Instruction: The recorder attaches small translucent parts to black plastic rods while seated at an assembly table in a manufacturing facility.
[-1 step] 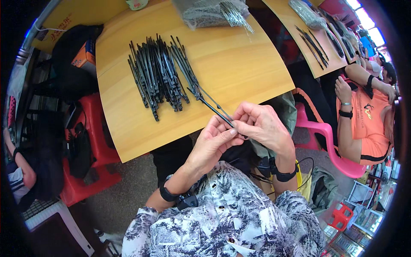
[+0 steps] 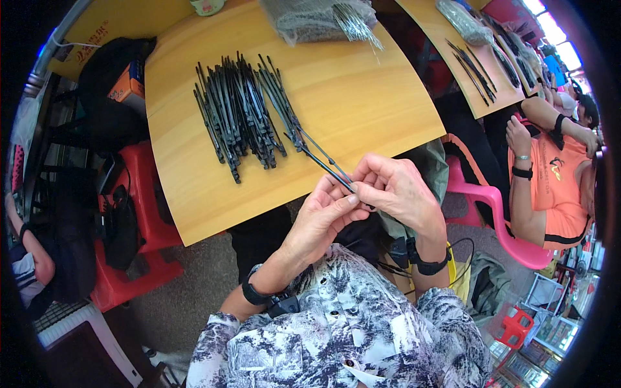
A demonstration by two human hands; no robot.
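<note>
Both hands meet just off the table's near edge, at the end of a thin black jointed rod (image 2: 320, 163), which looks like a folding umbrella rib. My left hand (image 2: 321, 216) pinches the rod's near end between thumb and fingers. Against it, my right hand (image 2: 404, 194) is closed, with thumb and forefinger on the same end; the fingers hide the tip. The rod's two thin strands slant up and left toward a small row of like rods (image 2: 277, 94). Left of that row lies a thick pile of black rods (image 2: 234, 113) on the yellow wooden table (image 2: 362, 90).
A clear plastic bag (image 2: 284, 22) with thin silver wires (image 2: 352, 24) lies at the table's far edge. Red chairs (image 2: 139, 207) stand left, a pink chair (image 2: 501, 223) right. A person in an orange shirt (image 2: 563, 187) sits by another table (image 2: 430, 29) bearing more black rods (image 2: 475, 74).
</note>
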